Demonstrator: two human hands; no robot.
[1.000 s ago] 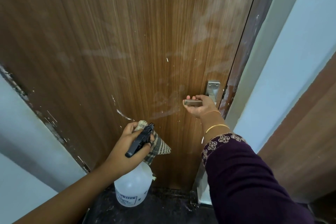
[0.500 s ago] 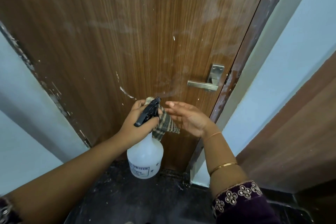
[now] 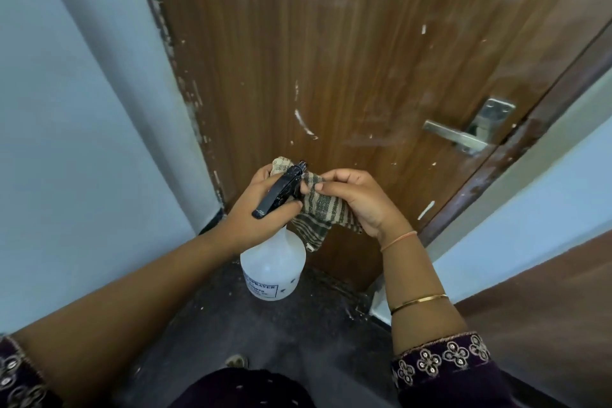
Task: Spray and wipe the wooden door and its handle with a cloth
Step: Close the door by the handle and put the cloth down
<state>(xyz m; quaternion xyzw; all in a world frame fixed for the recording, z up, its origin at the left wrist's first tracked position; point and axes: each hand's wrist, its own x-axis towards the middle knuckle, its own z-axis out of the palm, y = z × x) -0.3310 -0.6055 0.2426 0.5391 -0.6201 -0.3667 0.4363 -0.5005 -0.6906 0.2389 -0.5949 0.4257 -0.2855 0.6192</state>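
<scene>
Checked cloth (image 3: 318, 209) bunched between both hands, before wooden door (image 3: 347, 60) | left hand (image 3: 255, 212) grips spray bottle (image 3: 273, 262) head | right hand (image 3: 357, 199) pinches cloth | advice: draw cloth free, bottle steady.

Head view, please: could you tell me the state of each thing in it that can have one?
Door: looks shut, streaked with pale smears.
Handle: level, untouched.
Spray bottle: upright, held by its black top in the left hand.
Cloth: crumpled, pinched by the right hand, one end in the left hand.
</scene>
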